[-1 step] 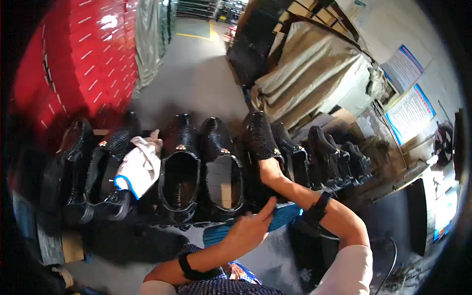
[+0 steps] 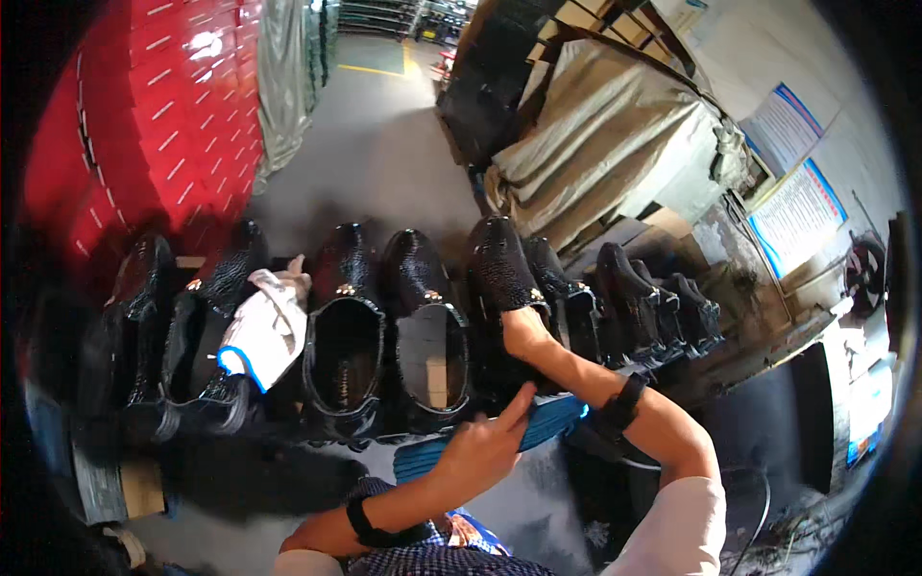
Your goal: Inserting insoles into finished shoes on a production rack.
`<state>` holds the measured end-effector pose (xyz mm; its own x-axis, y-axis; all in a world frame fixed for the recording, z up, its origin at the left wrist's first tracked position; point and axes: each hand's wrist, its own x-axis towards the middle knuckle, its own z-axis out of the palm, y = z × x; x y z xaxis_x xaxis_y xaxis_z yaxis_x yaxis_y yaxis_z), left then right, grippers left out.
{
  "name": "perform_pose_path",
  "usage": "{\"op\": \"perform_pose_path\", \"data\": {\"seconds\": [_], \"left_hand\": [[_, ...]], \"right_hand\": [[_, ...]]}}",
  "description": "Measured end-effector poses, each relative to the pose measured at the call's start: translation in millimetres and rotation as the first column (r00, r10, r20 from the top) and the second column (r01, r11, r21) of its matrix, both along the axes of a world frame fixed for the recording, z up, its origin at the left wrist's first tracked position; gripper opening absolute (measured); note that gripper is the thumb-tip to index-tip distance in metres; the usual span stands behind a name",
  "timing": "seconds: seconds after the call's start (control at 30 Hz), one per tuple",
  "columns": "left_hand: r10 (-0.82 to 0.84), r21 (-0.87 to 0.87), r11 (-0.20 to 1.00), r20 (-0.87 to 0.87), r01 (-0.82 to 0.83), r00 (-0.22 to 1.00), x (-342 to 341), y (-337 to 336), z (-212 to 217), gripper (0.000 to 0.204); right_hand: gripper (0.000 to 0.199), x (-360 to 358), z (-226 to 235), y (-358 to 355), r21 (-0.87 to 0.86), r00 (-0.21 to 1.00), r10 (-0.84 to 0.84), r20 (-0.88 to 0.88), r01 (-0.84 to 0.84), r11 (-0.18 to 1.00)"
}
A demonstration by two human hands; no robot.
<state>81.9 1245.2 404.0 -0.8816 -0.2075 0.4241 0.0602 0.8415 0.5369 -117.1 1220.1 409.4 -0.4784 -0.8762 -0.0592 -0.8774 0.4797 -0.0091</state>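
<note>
My right hand [image 2: 523, 331] reaches into the opening of a black, textured slip-on shoe [image 2: 499, 264]. Its fingers are hidden inside. Behind that shoe's heel is my left hand [image 2: 480, 451], with one finger stretched toward the heel; the other fingers are mostly out of sight. A blue ribbed item [image 2: 427, 459] extends behind and beside my left hand; what it is I cannot make out. Left of the shoe stand two more black slip-ons with gold-coloured trim, a nearer shoe [image 2: 411, 264] and another shoe [image 2: 346, 264]. A white glove with a blue cuff [image 2: 269, 326] lies over a shoe farther left.
More black shoes [image 2: 629, 288] continue the row on the right. Red stacked boxes [image 2: 182, 115] rise at the far left. A draped cover [image 2: 595, 134] lies over a bulky stack at the back right. A grey floor aisle [image 2: 379, 144] runs between them.
The whole view has shifted slightly, so the shoes appear a little farther left. Both hands keep nearly the same places relative to the shoe.
</note>
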Motion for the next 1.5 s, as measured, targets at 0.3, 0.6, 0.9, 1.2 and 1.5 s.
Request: {"op": "perform_pose_path", "data": {"seconds": [0.3, 0.6, 0.9, 1.2, 1.5], "left_hand": [[-0.073, 0.089, 0.994, 0.093, 0.064, 0.993, -2.7, -8.1, 2.7, 0.050], [-0.093, 0.548, 0.817, -0.184, 0.181, 0.978, 6.8, -12.3, 31.9, 0.051], [0.107, 0.939, 0.326, -0.156, 0.113, 0.982, -50.3, 63.0, 44.7, 0.040], [0.144, 0.970, 0.241, -0.010, -0.025, 0.990, -114.6, 150.9, 16.6, 0.041], [0.149, 0.992, -0.099, -0.062, 0.077, 0.987, -154.1, 194.0, 1.4, 0.035]], "right_hand": [[0.022, 39.6, 87.5, 57.6, 0.035, 0.861, 0.505, 0.054, -0.507, 0.861], [0.039, 34.8, 118.5, 133.6, -0.859, 0.849, 0.309, 0.428, 0.275, 0.433], [0.088, 96.5, 71.9, 209.9, -0.680, 0.675, 0.277, 0.683, 0.450, 0.579], [0.035, 15.8, 81.6, 297.3, -0.464, 0.306, 0.501, 0.810, 0.856, 0.227], [0.051, -97.3, 44.8, 379.3, -0.454, 0.355, 0.321, 0.878, 0.830, 0.324]]}}
